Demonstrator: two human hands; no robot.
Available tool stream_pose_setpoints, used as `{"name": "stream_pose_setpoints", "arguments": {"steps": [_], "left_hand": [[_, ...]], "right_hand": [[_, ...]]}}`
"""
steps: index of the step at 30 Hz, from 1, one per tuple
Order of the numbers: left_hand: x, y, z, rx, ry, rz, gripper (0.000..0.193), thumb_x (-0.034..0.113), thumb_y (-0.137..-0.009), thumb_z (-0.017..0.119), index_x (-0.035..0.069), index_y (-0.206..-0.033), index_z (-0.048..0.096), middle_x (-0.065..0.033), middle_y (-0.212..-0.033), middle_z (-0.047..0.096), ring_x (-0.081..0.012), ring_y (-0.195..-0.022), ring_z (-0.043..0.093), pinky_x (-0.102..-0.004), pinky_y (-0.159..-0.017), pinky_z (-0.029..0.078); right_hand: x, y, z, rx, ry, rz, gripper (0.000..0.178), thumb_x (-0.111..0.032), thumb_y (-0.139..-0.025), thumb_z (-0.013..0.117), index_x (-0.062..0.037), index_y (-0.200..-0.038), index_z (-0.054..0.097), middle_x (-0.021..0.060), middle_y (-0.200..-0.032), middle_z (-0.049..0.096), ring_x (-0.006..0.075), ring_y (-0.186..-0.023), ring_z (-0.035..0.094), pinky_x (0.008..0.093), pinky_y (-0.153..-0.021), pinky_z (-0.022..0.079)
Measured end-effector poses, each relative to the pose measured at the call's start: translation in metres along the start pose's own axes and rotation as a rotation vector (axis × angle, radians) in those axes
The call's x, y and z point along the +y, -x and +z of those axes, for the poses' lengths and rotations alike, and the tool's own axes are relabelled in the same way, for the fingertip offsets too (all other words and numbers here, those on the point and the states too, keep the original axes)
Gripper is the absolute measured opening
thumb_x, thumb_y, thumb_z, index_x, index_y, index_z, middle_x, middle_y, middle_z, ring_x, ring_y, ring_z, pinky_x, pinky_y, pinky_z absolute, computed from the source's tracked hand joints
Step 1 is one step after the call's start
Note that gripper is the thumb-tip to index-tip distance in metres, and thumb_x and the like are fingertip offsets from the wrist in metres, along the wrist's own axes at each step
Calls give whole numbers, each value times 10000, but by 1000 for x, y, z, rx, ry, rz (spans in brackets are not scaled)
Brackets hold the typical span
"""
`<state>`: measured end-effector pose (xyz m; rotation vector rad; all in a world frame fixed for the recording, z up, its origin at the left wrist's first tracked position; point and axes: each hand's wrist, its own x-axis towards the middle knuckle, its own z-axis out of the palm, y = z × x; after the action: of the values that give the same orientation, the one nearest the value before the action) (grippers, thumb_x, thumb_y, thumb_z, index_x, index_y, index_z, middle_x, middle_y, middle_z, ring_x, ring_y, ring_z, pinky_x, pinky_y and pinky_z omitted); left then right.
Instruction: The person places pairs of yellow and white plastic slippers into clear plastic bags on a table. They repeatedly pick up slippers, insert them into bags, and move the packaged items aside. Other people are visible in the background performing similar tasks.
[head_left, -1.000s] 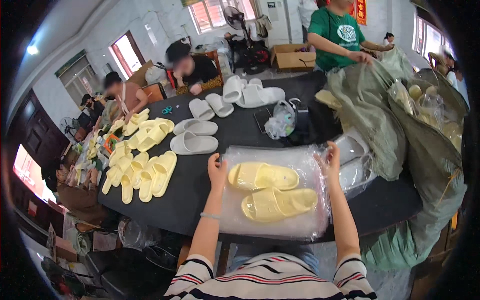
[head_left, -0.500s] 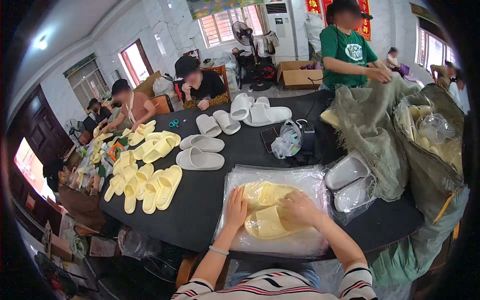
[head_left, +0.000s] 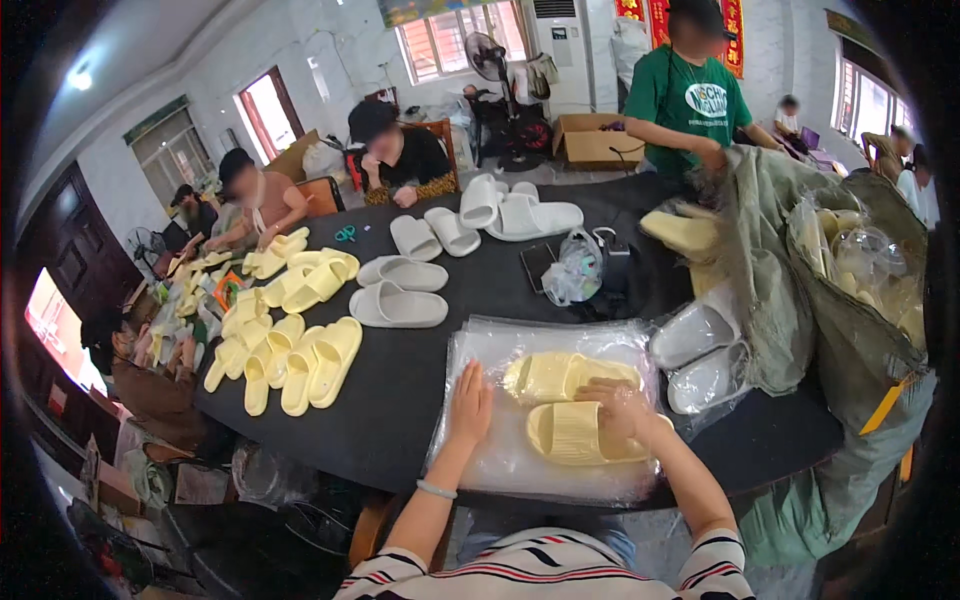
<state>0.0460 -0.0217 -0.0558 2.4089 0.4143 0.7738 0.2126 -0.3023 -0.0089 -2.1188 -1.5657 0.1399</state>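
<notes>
A pair of pale yellow slippers (head_left: pixel 560 430) lies side by side on a stack of clear plastic bags (head_left: pixel 480 470) in front of me, toes pointing left. My right hand (head_left: pixel 618 408) is on the pair from the right, its fingers gripping across the straps. Whether the slippers are inside the top bag or on it, I cannot tell. My left hand (head_left: pixel 470 402) is pressed flat on the stack's left side, fingers stretched out, apart from the slippers.
Bagged grey slippers (head_left: pixel 705 355) lie right of the stack. Yellow slippers (head_left: pixel 305 365) and grey slippers (head_left: pixel 400 300) stand left. A phone (head_left: pixel 538 265) and plastic bag (head_left: pixel 575 270) are farther back. A co-worker in green (head_left: pixel 690 100) handles a sack (head_left: pixel 775 300); others sit at left.
The yellow slippers have slid right across the stack with my right hand. My left hand stays on the left side, now apart from them. The co-worker in green has shifted the sack rightward, baring yellow slippers.
</notes>
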Motion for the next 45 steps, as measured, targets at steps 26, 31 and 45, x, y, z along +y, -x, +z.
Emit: {"name": "stream_pose_setpoints", "arguments": {"steps": [26,31,45], "left_hand": [[20,0,-4,-260,-430,-9,1017,722,-836,476,-50,-1471,287,-199,-1544,288,-290,-1468,196,-461,-1196,66],[23,0,-7,-258,-457,-16,1058,738,-796,523,-29,-1482,276,-196,-1553,267,-302,-1468,190,-470,-1194,85],[-8,3,6,-242,-315,61,791,588,-894,499,-1,-1415,414,-208,-1450,431,-322,-1377,371,-487,-1158,224]], "right_hand": [[-8,72,-42,300,-328,288,359,-100,-809,624,-71,-1166,653,215,-1184,617,350,-1145,567,423,-962,447],[-15,67,-98,700,-971,317,362,-113,-787,652,-62,-1146,649,209,-1168,608,359,-1129,551,437,-951,437],[-116,5,-125,634,-201,-159,392,-151,-725,729,-36,-1089,638,192,-1124,581,387,-1083,507,478,-923,409]]}}
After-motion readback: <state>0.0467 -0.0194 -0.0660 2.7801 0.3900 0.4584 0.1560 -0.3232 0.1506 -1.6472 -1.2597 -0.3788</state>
